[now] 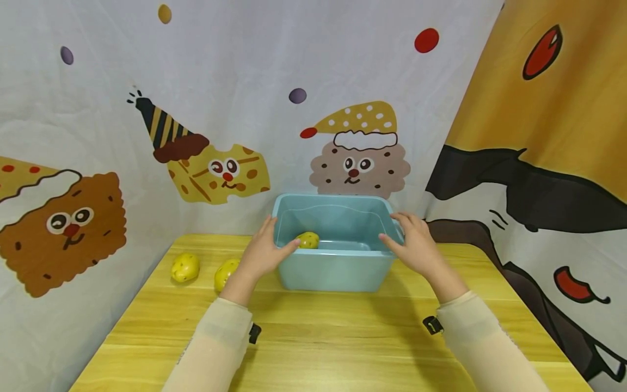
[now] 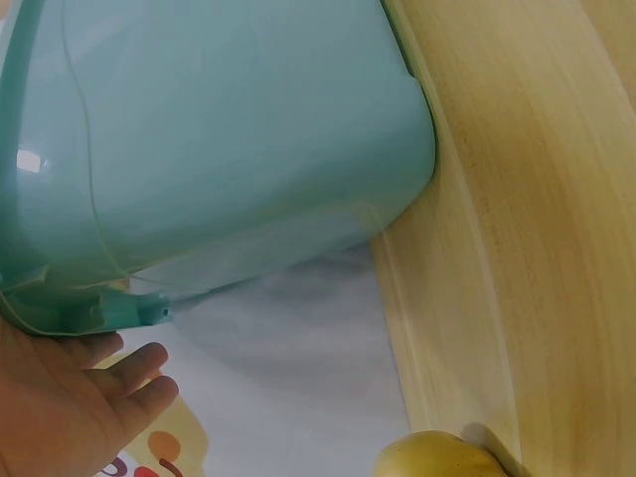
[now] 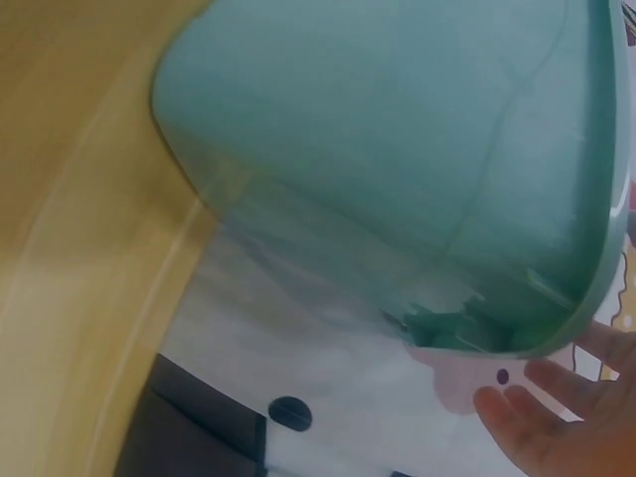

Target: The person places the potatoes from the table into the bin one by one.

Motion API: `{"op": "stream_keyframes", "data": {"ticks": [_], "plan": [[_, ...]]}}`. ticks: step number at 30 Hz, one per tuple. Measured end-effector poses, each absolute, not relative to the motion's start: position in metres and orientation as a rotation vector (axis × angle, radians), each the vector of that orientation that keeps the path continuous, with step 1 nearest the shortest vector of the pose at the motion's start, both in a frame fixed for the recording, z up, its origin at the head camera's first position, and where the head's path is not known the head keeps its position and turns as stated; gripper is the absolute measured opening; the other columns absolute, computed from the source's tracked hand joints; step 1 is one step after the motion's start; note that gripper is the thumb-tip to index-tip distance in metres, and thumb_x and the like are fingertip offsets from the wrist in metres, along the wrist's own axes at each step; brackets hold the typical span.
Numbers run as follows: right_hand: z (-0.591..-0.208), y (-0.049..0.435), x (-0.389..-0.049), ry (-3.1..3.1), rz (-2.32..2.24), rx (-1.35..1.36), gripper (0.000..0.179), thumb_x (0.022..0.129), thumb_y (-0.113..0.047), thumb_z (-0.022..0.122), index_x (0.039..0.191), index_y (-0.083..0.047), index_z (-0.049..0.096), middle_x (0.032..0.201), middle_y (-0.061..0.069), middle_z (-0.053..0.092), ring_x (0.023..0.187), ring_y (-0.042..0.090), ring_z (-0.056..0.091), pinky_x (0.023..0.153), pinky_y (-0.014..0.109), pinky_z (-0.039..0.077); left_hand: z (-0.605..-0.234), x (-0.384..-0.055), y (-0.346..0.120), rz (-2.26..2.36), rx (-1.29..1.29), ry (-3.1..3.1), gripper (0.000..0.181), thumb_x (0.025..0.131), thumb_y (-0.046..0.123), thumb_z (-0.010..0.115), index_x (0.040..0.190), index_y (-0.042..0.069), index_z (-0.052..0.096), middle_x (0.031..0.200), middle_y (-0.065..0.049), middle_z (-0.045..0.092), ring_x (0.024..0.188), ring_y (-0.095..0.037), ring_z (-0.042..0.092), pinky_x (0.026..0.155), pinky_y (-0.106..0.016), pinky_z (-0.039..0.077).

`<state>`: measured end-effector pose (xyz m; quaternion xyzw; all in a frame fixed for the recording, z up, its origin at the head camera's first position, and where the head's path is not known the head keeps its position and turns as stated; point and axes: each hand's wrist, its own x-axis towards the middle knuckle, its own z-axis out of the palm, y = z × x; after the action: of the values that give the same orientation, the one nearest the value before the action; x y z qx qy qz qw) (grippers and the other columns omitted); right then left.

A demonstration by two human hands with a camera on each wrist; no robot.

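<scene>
A light blue plastic bin (image 1: 338, 272) stands upright on the wooden table, with a speckled yellow potato (image 1: 308, 240) inside at its left. At the bin's left end is my left hand (image 1: 262, 250), thumb over the rim. In the left wrist view its fingers (image 2: 129, 383) extend below the end handle, fairly straight. My right hand (image 1: 416, 245) is at the opposite end, its thumb also over the rim. Extended fingers (image 3: 547, 397) of that hand show beside the rim in the right wrist view. Neither hand visibly curls round the bin.
Two more yellow potatoes lie on the table left of the bin: one farther left (image 1: 185, 267), the other (image 1: 226, 275) partly hidden by my left wrist. A cartoon-printed cloth (image 1: 235, 71) hangs behind the table (image 1: 333, 337).
</scene>
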<state>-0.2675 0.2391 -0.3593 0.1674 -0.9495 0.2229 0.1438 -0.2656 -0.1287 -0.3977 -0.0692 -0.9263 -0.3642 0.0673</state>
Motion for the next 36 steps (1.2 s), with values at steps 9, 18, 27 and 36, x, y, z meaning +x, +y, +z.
{"op": "stream_keyframes", "data": {"ticks": [9,18,27,36], "plan": [[-0.370,0.235,-0.266,-2.743,0.650,0.424,0.081,0.095,-0.059,0.057,0.152,-0.005,0.037,0.157,0.023,0.029,0.140,0.049,0.023,0.108,0.068,0.027,-0.397,-0.265,-0.128,-1.112,-0.196,-2.798,0.100,0.089,0.066,0.060,0.160,0.009,0.019,0.168,-0.008,0.009,0.147,-0.044,0.024,0.112,-0.066,0.026],[-0.377,0.233,-0.269,-2.769,0.656,0.383,0.089,0.095,-0.064,0.053,0.157,-0.006,0.028,0.161,0.024,0.022,0.142,0.051,0.019,0.106,0.072,0.027,-0.398,-0.266,-0.129,-1.107,-0.197,-2.799,0.101,0.088,0.069,0.059,0.160,0.009,0.020,0.168,-0.009,0.009,0.147,-0.044,0.024,0.112,-0.066,0.026],[-0.382,0.233,-0.272,-2.807,0.676,0.343,0.093,0.095,-0.068,0.048,0.159,-0.006,0.021,0.163,0.024,0.014,0.144,0.052,0.014,0.106,0.073,0.024,-0.397,-0.267,-0.129,-1.104,-0.207,-2.804,0.102,0.088,0.069,0.058,0.160,0.008,0.019,0.168,-0.010,0.010,0.147,-0.044,0.024,0.112,-0.066,0.027],[-0.383,0.232,-0.272,-2.852,0.684,0.322,0.098,0.094,-0.070,0.047,0.160,-0.005,0.016,0.164,0.025,0.011,0.144,0.053,0.013,0.106,0.074,0.023,-0.397,-0.267,-0.129,-1.103,-0.207,-2.806,0.105,0.086,0.074,0.056,0.160,0.009,0.019,0.168,-0.010,0.010,0.147,-0.044,0.025,0.111,-0.065,0.028]]}}
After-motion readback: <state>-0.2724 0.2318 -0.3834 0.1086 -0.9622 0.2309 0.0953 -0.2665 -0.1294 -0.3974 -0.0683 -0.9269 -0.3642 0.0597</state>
